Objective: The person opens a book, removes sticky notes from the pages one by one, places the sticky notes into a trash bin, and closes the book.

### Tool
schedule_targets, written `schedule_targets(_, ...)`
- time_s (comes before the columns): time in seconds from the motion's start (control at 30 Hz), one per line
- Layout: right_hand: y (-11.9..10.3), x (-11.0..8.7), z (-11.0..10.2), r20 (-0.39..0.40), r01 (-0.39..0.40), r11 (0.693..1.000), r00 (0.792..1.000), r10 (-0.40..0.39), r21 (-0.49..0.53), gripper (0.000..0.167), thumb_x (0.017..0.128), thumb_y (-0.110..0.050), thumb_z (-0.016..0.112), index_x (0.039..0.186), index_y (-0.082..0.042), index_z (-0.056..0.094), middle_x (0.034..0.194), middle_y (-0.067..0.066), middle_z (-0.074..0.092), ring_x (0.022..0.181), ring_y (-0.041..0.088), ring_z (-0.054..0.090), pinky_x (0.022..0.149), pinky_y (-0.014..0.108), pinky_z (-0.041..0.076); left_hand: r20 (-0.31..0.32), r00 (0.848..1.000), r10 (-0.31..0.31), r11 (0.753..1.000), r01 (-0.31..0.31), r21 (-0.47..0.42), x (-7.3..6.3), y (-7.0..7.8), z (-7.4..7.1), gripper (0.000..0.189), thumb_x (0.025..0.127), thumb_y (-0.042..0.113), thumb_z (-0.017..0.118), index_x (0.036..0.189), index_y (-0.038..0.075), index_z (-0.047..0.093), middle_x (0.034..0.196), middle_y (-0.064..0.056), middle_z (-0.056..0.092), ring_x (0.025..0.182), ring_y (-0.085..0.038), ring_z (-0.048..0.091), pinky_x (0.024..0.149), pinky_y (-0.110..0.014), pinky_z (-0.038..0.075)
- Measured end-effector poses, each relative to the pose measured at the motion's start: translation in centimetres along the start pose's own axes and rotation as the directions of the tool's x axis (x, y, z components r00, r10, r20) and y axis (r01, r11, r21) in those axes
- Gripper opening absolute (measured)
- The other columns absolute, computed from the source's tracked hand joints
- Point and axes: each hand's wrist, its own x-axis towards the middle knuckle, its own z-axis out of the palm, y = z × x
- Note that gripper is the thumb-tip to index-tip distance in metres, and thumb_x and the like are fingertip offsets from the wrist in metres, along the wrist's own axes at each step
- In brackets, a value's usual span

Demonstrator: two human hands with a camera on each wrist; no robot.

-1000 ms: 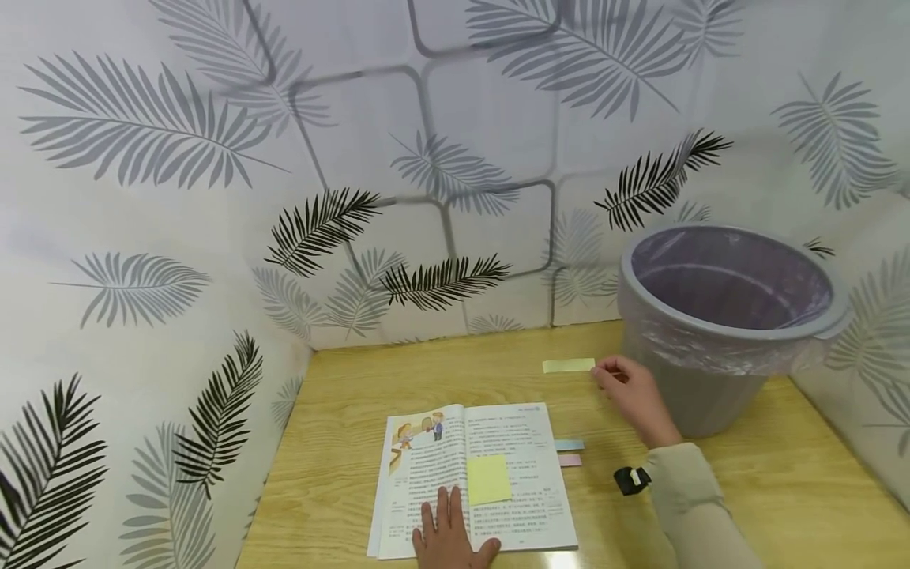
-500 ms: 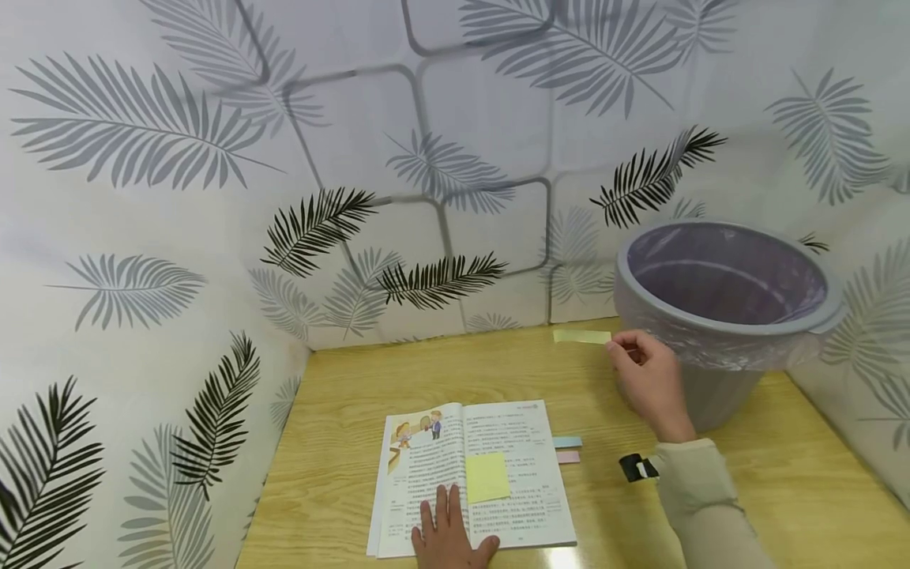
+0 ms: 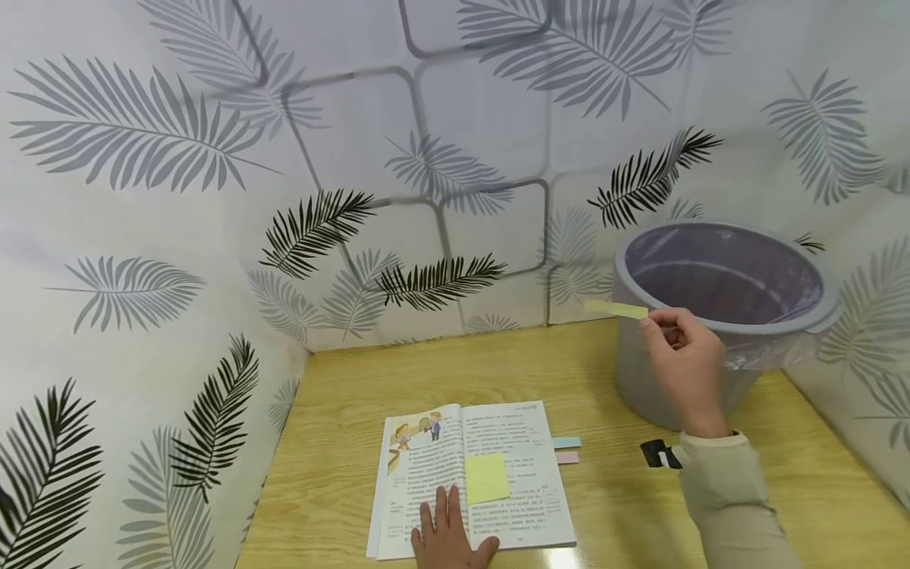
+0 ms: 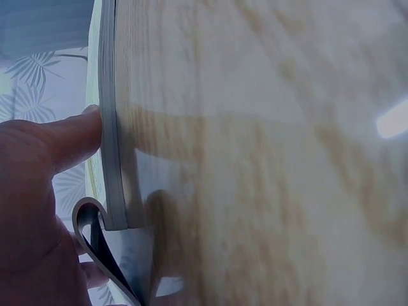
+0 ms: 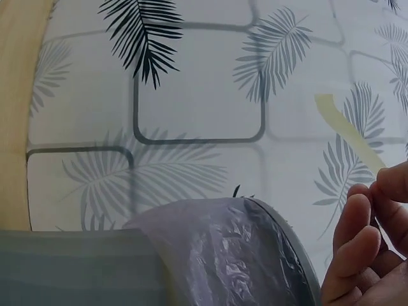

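My right hand (image 3: 688, 365) pinches one end of a narrow yellow sticky strip (image 3: 615, 309) between thumb and fingertips. In the head view the hand overlaps the near rim of the grey trash bin (image 3: 647, 379), with the strip pointing left. The right wrist view shows the strip (image 5: 349, 132) curving away from the fingertips. My left hand (image 3: 453, 533) lies with spread fingers on the lower part of an open book (image 3: 512, 521). A square yellow sticky note (image 3: 487, 478) is on the right page beside the fold. In the left wrist view, the thumb rests against the book's edge (image 4: 109, 127).
A blue tab (image 3: 567, 442) and a pink tab (image 3: 568, 457) stick out from the book's right side. A clear plastic liner (image 3: 764, 352) hangs over the bin's rim. Leaf-patterned walls (image 3: 490, 118) enclose the wooden table (image 3: 341, 458) at the back and sides.
My right hand has risen and moved right with the yellow strip, from over the table to the bin's rim. The left hand stays on the book.
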Motion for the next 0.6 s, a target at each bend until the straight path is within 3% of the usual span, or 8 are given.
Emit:
schedule_targets(0.2,-0.1,0.8,-1.3,-0.082,0.048,0.999,0.996,-0.047,0.017,0.012,0.091,-0.009,0.067,0.095,0.002,0.070,0.067,-0.029,0.054,0.054,-0.008,0.049,0.052,0.010,0.038,0.008,1.000,-0.006,1.000,0.006,-0.004,0.2,0.0,-0.1,0.104,0.075,0.063,0.073,0.152,0.007,0.031,0.161,-0.017,0.030,0.148,-0.049,0.023,0.115,-0.072,0.018)
schedule_targets(0.4,0.6,1.5,-2.8,-0.125,-0.085,0.996,0.988,0.087,0.022,0.008,0.094,-0.015,0.066,0.095,-0.008,0.069,0.077,-0.024,0.058,0.050,-0.005,0.055,0.050,0.011,0.041,0.020,1.000,-0.008,1.000,0.009,-0.009,0.3,0.0,-0.1,0.104,0.075,0.063,0.073,0.152,0.007,0.032,0.161,-0.017,0.030,0.148,-0.049,0.023,0.115,-0.072,0.018)
schedule_targets(0.6,1.4,1.9,-4.5,-0.193,-0.202,0.978,0.959,0.207,0.044,0.003,0.094,-0.019,0.065,0.093,-0.021,0.068,0.077,-0.023,0.059,0.048,-0.008,0.055,0.051,0.009,0.044,0.008,1.000,0.003,1.000,-0.003,-0.011,0.2,-0.1,0.1,0.104,0.074,0.062,0.074,0.152,0.007,0.032,0.161,-0.017,0.031,0.147,-0.050,0.024,0.114,-0.073,0.019)
